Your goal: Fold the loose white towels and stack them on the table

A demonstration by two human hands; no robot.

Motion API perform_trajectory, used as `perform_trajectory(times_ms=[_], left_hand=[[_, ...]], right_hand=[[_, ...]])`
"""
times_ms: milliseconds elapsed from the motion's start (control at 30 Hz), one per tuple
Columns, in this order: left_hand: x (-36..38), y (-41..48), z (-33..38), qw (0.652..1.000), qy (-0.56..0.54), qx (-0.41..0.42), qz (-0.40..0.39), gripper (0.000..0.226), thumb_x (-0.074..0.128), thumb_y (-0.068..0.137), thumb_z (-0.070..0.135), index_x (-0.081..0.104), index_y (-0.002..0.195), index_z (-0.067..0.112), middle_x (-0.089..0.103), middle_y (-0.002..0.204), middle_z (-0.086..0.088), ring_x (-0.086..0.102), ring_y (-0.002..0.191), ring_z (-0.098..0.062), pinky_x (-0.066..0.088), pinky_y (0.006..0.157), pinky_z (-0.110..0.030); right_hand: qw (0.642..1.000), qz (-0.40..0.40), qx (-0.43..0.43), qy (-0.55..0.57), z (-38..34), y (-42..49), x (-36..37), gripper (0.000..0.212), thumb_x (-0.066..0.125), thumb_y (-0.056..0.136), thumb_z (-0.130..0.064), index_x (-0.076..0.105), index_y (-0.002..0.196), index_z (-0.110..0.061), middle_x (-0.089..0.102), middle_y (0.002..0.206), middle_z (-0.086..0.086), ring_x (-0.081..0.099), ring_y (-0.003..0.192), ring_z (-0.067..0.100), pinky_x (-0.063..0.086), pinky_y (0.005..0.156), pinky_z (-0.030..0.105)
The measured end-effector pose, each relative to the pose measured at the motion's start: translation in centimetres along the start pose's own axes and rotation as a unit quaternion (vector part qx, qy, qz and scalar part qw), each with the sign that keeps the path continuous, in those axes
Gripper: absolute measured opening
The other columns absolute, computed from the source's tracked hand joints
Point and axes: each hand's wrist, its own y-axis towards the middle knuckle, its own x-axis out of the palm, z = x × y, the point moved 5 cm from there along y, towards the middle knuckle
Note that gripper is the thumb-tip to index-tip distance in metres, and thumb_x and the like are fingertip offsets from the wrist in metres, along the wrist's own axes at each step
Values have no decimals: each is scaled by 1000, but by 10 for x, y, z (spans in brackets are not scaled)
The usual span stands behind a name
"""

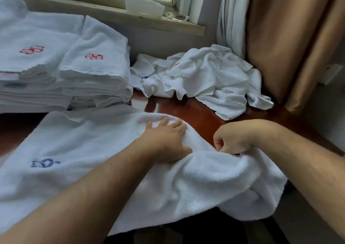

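The towel (pixel 89 146) lay spread across the near part of the table (pixel 197 117). Its right end was rumpled and drooped over the near edge, and a blue stitched mark (pixel 44 163) showed on its left half. The left hand (pixel 166 139) rested flat on it near the far edge, fingers straight and slightly spread, pressing the cloth down. Just to the right, the right hand (pixel 233 141) had its fingers curled into the rumpled end, pinching a bunch of it.

To fold well, the pinched end probably wanted drawing taut against the pressing hand, so the creases went out before the edges were matched. A fold laid over that bulge would likely sit lumpy.

A folded stack (pixel 95 70) stood far left, touching a wider stack (pixel 31 61) beside it. A loose heap (pixel 211 75) of towels lay far right. On the windowsill (pixel 104 14) sat a pale plastic tub (pixel 143 6) and a clear glass dish (pixel 177 16); what either held could not be told.
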Motion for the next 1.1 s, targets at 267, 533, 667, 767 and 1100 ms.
perform_trajectory(times_ms=[267, 533, 667, 767, 1100], left_hand=[[2, 0, -12, 1000, -22, 3, -3, 81, 44, 93, 56, 5, 161, 33, -6, 168, 16, -13, 155, -18, -9, 119, -65], [9, -20, -21, 999, -7, -14, 31, 80, 31, 95, 68, 1, 161, 33, -7, 169, 8, -14, 155, -18, -10, 121, -60], [-13, -20, -32, 993, -11, -109, -42, 89, 42, 92, 62, 2, 162, 24, -11, 169, 3, -13, 155, -25, -1, 119, -66], [-28, -10, -31, 980, -11, -183, -79, 81, 38, 100, 55, 10, 161, 10, -4, 169, -13, -3, 154, -39, 8, 123, -58], [-19, 1, 12, 974, -33, 75, 210, 43, 47, 98, 44, 53, 137, 26, 49, 142, 2, 45, 131, -22, 39, 108, -42]], right_hand=[[996, 71, -7, -50, -14, 6, -24, 21, 61, 91, -43, 63, 85, -23, 67, 87, -9, 57, 75, 11, 51, 70, 34], [882, 470, 29, 28, -2, 24, -65, 38, 60, 95, -45, 47, 113, -13, 65, 101, 13, 63, 93, 36, 37, 67, 37], [970, 235, 59, 14, 15, 25, -50, 56, 71, 77, -68, 59, 95, -16, 62, 86, -5, 58, 85, 19, 40, 65, 32], [987, 99, 117, -47, 43, 8, -41, 60, 66, 77, -72, 71, 86, -14, 70, 79, 0, 63, 68, 18, 42, 49, 24], [989, 142, 37, 21, 50, 6, -46, 27, 63, 88, -43, 55, 68, -26, 62, 83, -10, 55, 78, 19, 35, 58, 23]])
